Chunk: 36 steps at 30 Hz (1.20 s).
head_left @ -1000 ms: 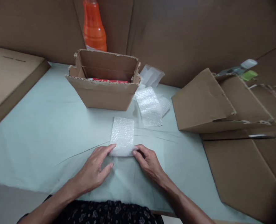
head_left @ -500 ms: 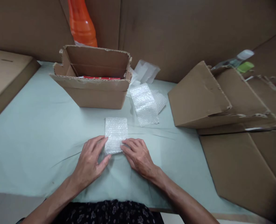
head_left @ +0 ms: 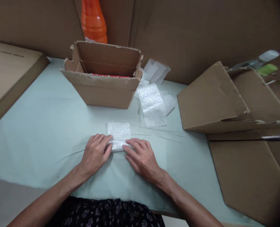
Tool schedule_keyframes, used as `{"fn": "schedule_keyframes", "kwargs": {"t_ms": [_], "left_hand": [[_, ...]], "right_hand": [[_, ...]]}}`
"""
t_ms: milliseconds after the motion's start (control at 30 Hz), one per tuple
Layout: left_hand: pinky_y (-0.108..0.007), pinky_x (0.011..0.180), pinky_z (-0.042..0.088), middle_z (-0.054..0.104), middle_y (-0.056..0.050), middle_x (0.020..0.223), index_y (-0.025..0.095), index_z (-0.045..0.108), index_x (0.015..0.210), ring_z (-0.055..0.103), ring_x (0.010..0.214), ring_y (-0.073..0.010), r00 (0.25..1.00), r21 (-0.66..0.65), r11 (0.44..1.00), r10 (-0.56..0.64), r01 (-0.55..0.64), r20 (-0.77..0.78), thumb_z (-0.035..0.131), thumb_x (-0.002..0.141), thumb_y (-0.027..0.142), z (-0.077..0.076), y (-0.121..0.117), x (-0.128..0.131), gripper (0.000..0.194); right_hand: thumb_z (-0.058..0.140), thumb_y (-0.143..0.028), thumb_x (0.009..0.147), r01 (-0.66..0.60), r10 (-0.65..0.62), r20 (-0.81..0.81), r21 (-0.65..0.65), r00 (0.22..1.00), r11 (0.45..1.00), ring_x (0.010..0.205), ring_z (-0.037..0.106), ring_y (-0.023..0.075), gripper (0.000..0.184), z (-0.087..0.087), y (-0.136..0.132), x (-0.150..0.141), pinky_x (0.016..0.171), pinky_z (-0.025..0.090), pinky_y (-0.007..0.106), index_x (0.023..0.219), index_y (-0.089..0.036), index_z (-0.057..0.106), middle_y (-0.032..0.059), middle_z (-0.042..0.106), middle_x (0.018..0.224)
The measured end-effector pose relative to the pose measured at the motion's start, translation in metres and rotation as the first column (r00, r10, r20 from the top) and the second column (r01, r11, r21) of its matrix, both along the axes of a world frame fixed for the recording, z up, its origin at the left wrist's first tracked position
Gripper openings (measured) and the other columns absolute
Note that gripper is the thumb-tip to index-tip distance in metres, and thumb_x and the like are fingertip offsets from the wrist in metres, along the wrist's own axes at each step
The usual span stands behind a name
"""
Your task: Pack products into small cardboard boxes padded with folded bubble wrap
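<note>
A small rectangle of clear bubble wrap (head_left: pixel 118 130) lies on the cloth-covered table in front of me, its near edge folded over into a flap. My left hand (head_left: pixel 96 150) pinches the left end of this fold, thumb below and fingertips on top. At the right end, my right hand (head_left: pixel 141 156) grips the fold in the same way, fingertips close together. Farther back to the right lies another bubble wrap piece (head_left: pixel 152 105), partly covering more bubble wrap. Neither hand touches that pile.
Behind the bubble wrap stands an open cardboard box (head_left: pixel 109 91) with something red inside. An orange bottle (head_left: pixel 94 23) is behind it. More open cardboard boxes (head_left: pixel 208 97) stand at the right, one holding a clear bottle. A flat carton (head_left: pixel 12 69) lies at the left.
The near edge of the bubble wrap has been folded up and away from me, so the piece looks shorter. My left thumb has closed in on it. The view has shifted slightly left.
</note>
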<state>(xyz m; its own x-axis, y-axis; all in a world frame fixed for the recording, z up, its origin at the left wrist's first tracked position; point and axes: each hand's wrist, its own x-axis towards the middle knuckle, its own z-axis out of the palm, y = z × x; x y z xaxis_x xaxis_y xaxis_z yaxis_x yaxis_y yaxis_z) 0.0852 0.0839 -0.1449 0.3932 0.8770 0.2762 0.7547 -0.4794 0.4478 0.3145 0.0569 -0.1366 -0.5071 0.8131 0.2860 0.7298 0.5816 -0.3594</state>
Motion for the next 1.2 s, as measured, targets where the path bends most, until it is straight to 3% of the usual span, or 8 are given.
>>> {"fn": "schedule_keyframes", "kwargs": {"t_ms": [167,300,433,600,800,933,1067,1200], "left_hand": [[-0.045,0.096,0.046,0.065,-0.013,0.119,0.016,0.058,0.126,0.058,0.112,-0.0279,0.991,0.046,0.993,-0.11,0.106,0.072,0.056,0.094,0.022,0.007,-0.009,-0.004,0.033],[-0.041,0.09,0.048,0.069,-0.008,0.107,0.02,0.055,0.13,0.061,0.099,-0.0228,0.974,-0.065,0.982,-0.163,0.175,0.16,0.052,0.094,0.014,0.011,-0.019,-0.011,0.036],[-0.041,0.084,0.049,0.07,-0.007,0.098,0.017,0.058,0.125,0.061,0.091,-0.023,0.989,-0.057,0.992,-0.105,0.112,0.105,0.051,0.096,0.018,0.007,-0.01,-0.01,0.03],[-0.048,0.091,0.048,0.066,-0.014,0.117,0.014,0.06,0.125,0.058,0.106,-0.0301,0.999,-0.029,1.0,0.01,-0.011,-0.041,0.052,0.094,0.024,0.001,0.012,-0.006,0.033],[-0.045,0.097,0.048,0.064,-0.011,0.119,0.017,0.043,0.142,0.057,0.112,-0.0271,0.988,-0.105,0.989,-0.096,0.109,0.117,0.051,0.09,0.016,-0.002,0.012,-0.007,0.053],[-0.037,0.085,0.054,0.068,-0.005,0.102,0.023,0.044,0.14,0.063,0.093,-0.0209,0.971,-0.153,0.978,-0.11,0.144,0.21,0.05,0.089,0.011,-0.003,0.003,-0.001,0.052],[-0.034,0.085,0.056,0.068,-0.006,0.108,0.023,0.049,0.135,0.064,0.098,-0.0198,0.968,-0.066,0.982,-0.162,0.178,0.192,0.052,0.091,0.011,0.008,0.006,0.0,0.046],[-0.044,0.1,0.051,0.061,-0.014,0.125,0.019,0.052,0.132,0.057,0.122,-0.0274,0.988,0.305,0.949,-0.117,0.081,0.102,0.06,0.09,0.013,0.053,0.046,-0.014,0.044]], "right_hand": [[0.05,-0.015,0.099,-0.015,0.014,-0.009,-0.057,1.0,0.998,0.098,0.064,0.0247,0.025,-0.007,0.014,-0.006,0.086,0.045,0.042,0.116,-0.021,0.067,0.0086,0.075,0.109],[0.055,-0.02,0.098,-0.056,0.018,-0.164,-0.232,0.986,0.971,0.088,0.068,0.021,0.022,-0.005,0.009,-0.004,0.085,0.047,0.039,0.116,-0.021,0.067,0.0045,0.077,0.1],[0.06,-0.021,0.095,0.053,-0.063,-0.045,-0.204,0.997,0.977,0.099,0.065,0.0273,0.023,-0.003,0.013,-0.006,0.084,0.047,0.043,0.116,-0.019,0.068,0.0106,0.074,0.11],[0.064,-0.03,0.092,0.168,-0.151,0.109,-0.175,0.983,0.97,0.128,0.051,0.0377,0.038,0.0,0.032,-0.012,0.098,0.044,0.051,0.126,-0.013,0.061,0.0201,0.056,0.141],[0.065,-0.022,0.088,0.032,-0.072,-0.159,-0.246,0.985,0.969,0.125,0.055,0.0309,0.014,-0.01,0.023,-0.008,0.1,0.044,0.047,0.101,-0.02,0.061,0.0141,0.064,0.131],[0.064,-0.017,0.085,0.036,-0.116,-0.195,-0.371,0.974,0.928,0.106,0.065,0.0257,0.044,-0.013,0.016,-0.004,0.096,0.048,0.045,0.127,-0.021,0.054,0.011,0.07,0.119],[0.066,-0.021,0.086,0.033,-0.108,-0.13,-0.482,0.986,0.876,0.105,0.067,0.027,0.042,-0.005,0.019,-0.002,0.099,0.046,0.048,0.127,-0.024,0.059,0.0089,0.073,0.117],[0.064,-0.021,0.088,0.005,-0.101,-0.187,-0.453,0.977,0.892,0.092,0.07,0.024,0.015,0.008,0.03,0.004,0.088,0.052,0.04,0.103,-0.023,0.069,0.0047,0.076,0.098]]}}
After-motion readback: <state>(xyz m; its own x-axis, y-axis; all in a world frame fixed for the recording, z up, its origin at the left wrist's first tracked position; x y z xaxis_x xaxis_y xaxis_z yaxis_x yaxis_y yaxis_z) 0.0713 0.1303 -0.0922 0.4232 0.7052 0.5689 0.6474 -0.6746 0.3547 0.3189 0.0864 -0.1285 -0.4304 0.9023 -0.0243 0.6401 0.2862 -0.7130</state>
